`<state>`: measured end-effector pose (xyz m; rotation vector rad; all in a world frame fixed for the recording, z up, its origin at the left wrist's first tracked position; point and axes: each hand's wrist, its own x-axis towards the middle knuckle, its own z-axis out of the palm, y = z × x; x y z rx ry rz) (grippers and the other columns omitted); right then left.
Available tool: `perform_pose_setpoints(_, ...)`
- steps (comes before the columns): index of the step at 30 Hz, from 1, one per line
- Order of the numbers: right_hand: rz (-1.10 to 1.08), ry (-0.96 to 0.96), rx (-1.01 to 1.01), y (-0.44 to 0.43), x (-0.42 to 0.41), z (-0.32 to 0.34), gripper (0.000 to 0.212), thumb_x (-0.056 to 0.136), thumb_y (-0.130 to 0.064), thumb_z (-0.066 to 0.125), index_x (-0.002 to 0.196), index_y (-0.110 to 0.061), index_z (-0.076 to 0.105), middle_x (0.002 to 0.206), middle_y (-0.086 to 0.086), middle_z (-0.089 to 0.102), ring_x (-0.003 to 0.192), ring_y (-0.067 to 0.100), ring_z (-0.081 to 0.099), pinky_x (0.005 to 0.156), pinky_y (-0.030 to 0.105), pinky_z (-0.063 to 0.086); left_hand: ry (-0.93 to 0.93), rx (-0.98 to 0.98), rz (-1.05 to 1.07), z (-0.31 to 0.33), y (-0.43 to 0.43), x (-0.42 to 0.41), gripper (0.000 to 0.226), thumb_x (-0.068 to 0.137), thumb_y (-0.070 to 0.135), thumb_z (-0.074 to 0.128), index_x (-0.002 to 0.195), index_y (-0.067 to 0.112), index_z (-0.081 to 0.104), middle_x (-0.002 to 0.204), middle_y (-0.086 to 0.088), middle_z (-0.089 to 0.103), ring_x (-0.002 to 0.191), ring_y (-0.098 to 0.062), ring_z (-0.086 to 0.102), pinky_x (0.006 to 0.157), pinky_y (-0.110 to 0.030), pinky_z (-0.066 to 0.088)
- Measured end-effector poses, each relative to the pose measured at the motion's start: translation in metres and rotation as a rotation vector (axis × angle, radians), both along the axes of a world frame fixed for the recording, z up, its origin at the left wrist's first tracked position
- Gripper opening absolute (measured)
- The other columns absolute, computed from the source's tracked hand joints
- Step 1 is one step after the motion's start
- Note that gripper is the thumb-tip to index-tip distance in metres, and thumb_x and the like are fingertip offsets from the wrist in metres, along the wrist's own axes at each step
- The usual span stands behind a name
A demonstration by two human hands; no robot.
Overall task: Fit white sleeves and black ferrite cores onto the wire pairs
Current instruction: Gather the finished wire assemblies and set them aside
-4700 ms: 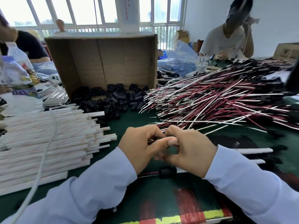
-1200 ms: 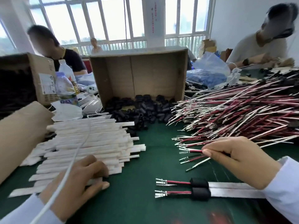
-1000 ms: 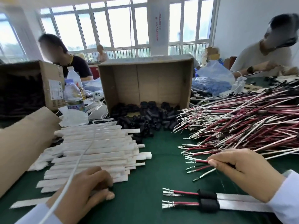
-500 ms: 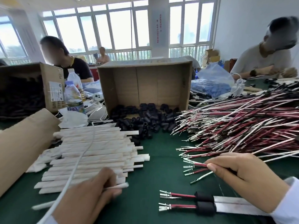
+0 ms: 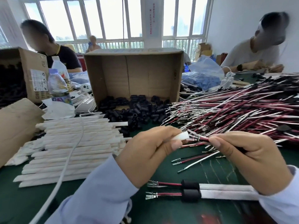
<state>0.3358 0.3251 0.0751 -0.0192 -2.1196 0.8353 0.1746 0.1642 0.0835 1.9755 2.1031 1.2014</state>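
- most of the white sleeve (image 5: 182,136) is buried inside the left grip (image 5: 145,153); only its end shows.
- the wire pair (image 5: 203,138) vanishes behind the right grip (image 5: 252,159).
- the wire heap (image 5: 242,110) runs off the right edge.

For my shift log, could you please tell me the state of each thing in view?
Left hand, grips flat white sleeve.
Right hand, pinches metal-tipped red wire pair.
Flat white sleeve, mouth at the pair's terminals, not yet on.
Two finished wire pairs, sleeved, cored, lying flat.
Brown cardboard box, on its side, open, black ferrite cores spilling out.
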Motion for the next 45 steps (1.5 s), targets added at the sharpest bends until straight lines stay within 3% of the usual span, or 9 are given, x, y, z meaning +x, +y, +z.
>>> perform_pose_setpoints(5,-0.028,0.104,-0.024,-0.002,0.001,0.001,0.025,0.081,-0.034,0.060,0.103,-0.043,0.067,0.082,-0.014,0.071,0.068,0.007,0.066,0.059,0.016,0.051,0.012,0.057,0.014,-0.003,0.002,-0.004,0.029,0.096,0.038,0.043,0.109,0.023,0.064,0.076,0.016,0.054,0.073,-0.006,0.053,0.067,-0.031,0.046)
perform_pose_setpoints(9,-0.035,0.087,0.100,-0.001,0.000,-0.004,0.009,0.085,-0.024,0.066,0.090,-0.030,0.072,0.065,0.005,0.068,0.057,0.021,0.062,0.050,0.033,0.048,-0.002,0.089,-0.002,-0.005,0.003,-0.004,0.025,0.098,0.037,0.043,0.111,0.026,0.062,0.076,0.014,0.055,0.072,-0.009,0.055,0.065,-0.034,0.047)
perform_pose_setpoints(15,-0.018,0.072,0.220,0.000,0.005,-0.003,0.014,0.085,-0.024,0.060,0.094,-0.021,0.069,0.060,-0.012,0.054,0.052,0.000,0.048,0.052,0.007,0.035,-0.002,0.121,-0.005,-0.006,0.003,-0.002,0.027,0.099,0.038,0.040,0.114,0.027,0.060,0.071,0.017,0.051,0.070,-0.009,0.057,0.064,-0.031,0.047)
perform_pose_setpoints(20,-0.108,0.033,0.367,0.001,0.009,-0.004,0.021,0.087,-0.028,0.059,0.089,-0.016,0.076,0.053,-0.004,0.050,0.045,0.011,0.045,0.042,0.021,0.037,0.056,0.117,0.033,-0.006,0.003,-0.001,0.025,0.099,0.036,0.041,0.112,0.029,0.062,0.075,0.023,0.051,0.072,-0.003,0.056,0.066,-0.031,0.047)
perform_pose_setpoints(25,-0.059,-0.035,0.386,0.002,0.009,-0.004,0.020,0.088,-0.028,0.060,0.090,-0.017,0.077,0.052,-0.004,0.049,0.045,0.010,0.046,0.042,0.020,0.038,0.123,0.093,0.039,-0.004,0.000,-0.003,0.030,0.099,0.037,0.040,0.112,0.025,0.064,0.085,0.023,0.056,0.075,0.002,0.053,0.068,-0.029,0.047)
perform_pose_setpoints(30,0.059,-0.146,0.298,0.005,0.010,-0.004,0.024,0.089,-0.031,0.058,0.086,-0.017,0.077,0.052,-0.007,0.049,0.046,0.008,0.047,0.044,0.017,0.037,0.218,0.037,0.056,0.000,-0.003,0.000,0.031,0.099,0.038,0.039,0.113,0.026,0.063,0.094,0.017,0.063,0.082,-0.002,0.059,0.070,-0.033,0.050)
perform_pose_setpoints(35,0.168,-0.270,0.150,0.012,0.005,-0.005,0.034,0.088,-0.044,0.057,0.082,-0.017,0.077,0.050,-0.002,0.052,0.045,0.015,0.047,0.044,0.020,0.039,0.456,-0.009,0.138,0.006,-0.008,0.008,0.040,0.097,0.041,0.032,0.108,0.024,0.067,0.083,0.013,0.063,0.069,-0.013,0.060,0.053,-0.032,0.047)
perform_pose_setpoints(38,0.252,-0.279,0.057,0.014,0.005,-0.003,0.032,0.088,-0.041,0.059,0.083,-0.015,0.077,0.050,0.000,0.051,0.045,0.016,0.044,0.045,0.017,0.036,0.423,-0.016,0.133,0.007,-0.009,0.011,0.042,0.098,0.042,0.030,0.106,0.022,0.066,0.087,0.011,0.065,0.074,-0.015,0.062,0.057,-0.036,0.048)
perform_pose_setpoints(45,0.119,-0.312,0.325,0.004,0.012,0.003,0.028,0.089,-0.041,0.055,0.086,-0.024,0.077,0.052,-0.006,0.053,0.047,0.010,0.049,0.045,0.022,0.041,0.415,-0.089,0.174,0.008,-0.011,0.013,0.043,0.098,0.046,0.023,0.102,0.026,0.061,0.089,0.013,0.062,0.080,-0.011,0.058,0.063,-0.035,0.046)
